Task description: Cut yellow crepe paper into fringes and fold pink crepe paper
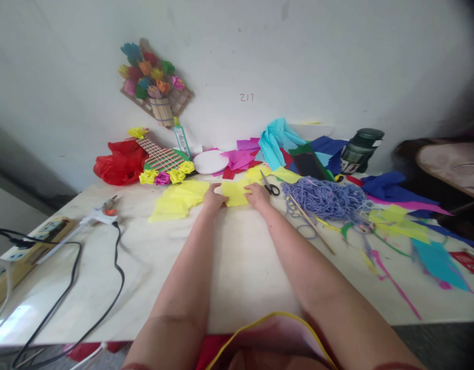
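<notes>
Both of my hands are at the middle of the table, one at either side of a small piece of yellow crepe paper [234,194]. My left hand [213,198] pinches its left edge with thumb and fingers closed. The fingers of my right hand [258,196] close on its right edge. A larger sheet of yellow crepe paper [175,199] lies flat just left of my left hand. Black-handled scissors [272,188] rest beside my right hand, blades toward the wall. More yellow paper lies behind my right hand.
To the right lie a tangled purple yarn pile [325,198], a thin wooden stick [313,224], paper scraps and a dark green jar [362,150]. A glue gun [101,217], cables and a power strip [40,244] occupy the left. Stick-and-paper craft [165,156] stands near the wall.
</notes>
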A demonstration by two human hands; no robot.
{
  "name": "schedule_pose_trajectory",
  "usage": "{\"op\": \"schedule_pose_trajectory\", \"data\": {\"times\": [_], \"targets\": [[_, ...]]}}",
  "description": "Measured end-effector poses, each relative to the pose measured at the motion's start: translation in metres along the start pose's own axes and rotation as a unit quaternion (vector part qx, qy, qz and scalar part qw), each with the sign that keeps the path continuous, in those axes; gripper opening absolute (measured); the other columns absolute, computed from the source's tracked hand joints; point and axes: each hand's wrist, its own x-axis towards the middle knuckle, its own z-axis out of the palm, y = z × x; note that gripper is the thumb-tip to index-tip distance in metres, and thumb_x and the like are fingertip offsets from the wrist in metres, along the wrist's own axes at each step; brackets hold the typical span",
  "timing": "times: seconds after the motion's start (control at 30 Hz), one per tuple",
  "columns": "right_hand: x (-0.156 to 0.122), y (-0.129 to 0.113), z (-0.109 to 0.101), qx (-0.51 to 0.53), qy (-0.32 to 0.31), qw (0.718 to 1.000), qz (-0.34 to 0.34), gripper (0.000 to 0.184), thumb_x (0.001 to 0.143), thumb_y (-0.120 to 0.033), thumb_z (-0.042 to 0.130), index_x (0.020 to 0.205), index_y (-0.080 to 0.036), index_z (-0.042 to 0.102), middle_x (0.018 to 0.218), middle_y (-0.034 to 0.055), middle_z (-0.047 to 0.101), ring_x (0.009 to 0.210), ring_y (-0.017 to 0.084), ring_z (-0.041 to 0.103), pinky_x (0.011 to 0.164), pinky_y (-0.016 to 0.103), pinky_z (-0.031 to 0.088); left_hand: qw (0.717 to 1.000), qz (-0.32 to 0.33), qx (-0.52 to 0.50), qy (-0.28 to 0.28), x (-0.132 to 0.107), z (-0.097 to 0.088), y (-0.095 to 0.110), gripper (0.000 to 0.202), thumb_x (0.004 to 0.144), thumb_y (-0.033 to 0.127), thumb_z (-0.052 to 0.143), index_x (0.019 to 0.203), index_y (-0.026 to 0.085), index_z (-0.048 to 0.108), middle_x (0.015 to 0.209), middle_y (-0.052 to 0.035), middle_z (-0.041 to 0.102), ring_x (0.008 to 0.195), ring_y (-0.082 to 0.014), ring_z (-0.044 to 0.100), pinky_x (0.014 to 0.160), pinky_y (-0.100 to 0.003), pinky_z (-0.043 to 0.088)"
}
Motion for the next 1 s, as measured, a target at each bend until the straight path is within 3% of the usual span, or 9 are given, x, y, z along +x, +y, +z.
{"op": "schedule_pose_trajectory", "data": {"times": [0.23, 0.37, 0.7, 1.0], "targets": [[0.0, 0.0, -0.001, 0.013, -0.003, 1.0, 0.0, 0.025, 0.074, -0.019, 0.054, 0.096, -0.023, 0.065, 0.103, 0.0033, 0.06, 0.093, 0.017, 0.057, 0.079, 0.025, 0.044, 0.999, 0.037, -0.021, -0.031, -0.002, -0.002, -0.003, 0.069, 0.058, 0.004, 0.063, 0.122, 0.021, 0.042, 0.049, 0.0082, 0.047, 0.041, -0.0081, 0.05, 0.048, -0.02, 0.045], [0.0, 0.0, -0.001, 0.016, -0.003, 1.0, -0.001, 0.026, 0.074, -0.016, 0.053, 0.097, -0.022, 0.065, 0.102, 0.0035, 0.061, 0.092, 0.017, 0.058, 0.079, 0.025, 0.044, 0.997, 0.049, -0.02, -0.05, 0.001, -0.001, -0.005, 0.059, 0.058, 0.003, 0.061, 0.114, 0.019, 0.049, 0.054, 0.0073, 0.047, 0.041, -0.0065, 0.049, 0.048, -0.019, 0.044], [0.003, 0.004, 0.002, 0.025, -0.006, 1.0, -0.009, 0.027, 0.075, -0.015, 0.052, 0.099, -0.019, 0.065, 0.104, 0.0047, 0.061, 0.095, 0.016, 0.057, 0.081, 0.024, 0.044, 0.998, 0.028, 0.032, -0.046, 0.007, 0.002, -0.008, 0.047, 0.063, 0.008, 0.06, 0.11, 0.011, 0.055, 0.067, 0.002, 0.053, 0.05, -0.0071, 0.053, 0.053, -0.021, 0.048], [0.001, -0.001, -0.003, -0.021, -0.03, 0.999, -0.001, 0.031, 0.078, -0.019, 0.048, 0.105, -0.019, 0.062, 0.11, 0.0053, 0.058, 0.1, 0.016, 0.055, 0.084, 0.024, 0.042, 0.996, 0.018, 0.085, -0.038, 0.009, 0.002, -0.01, 0.047, 0.065, 0.01, 0.061, 0.112, 0.012, 0.056, 0.074, -0.0008, 0.06, 0.052, -0.0082, 0.057, 0.057, -0.021, 0.049]]}}
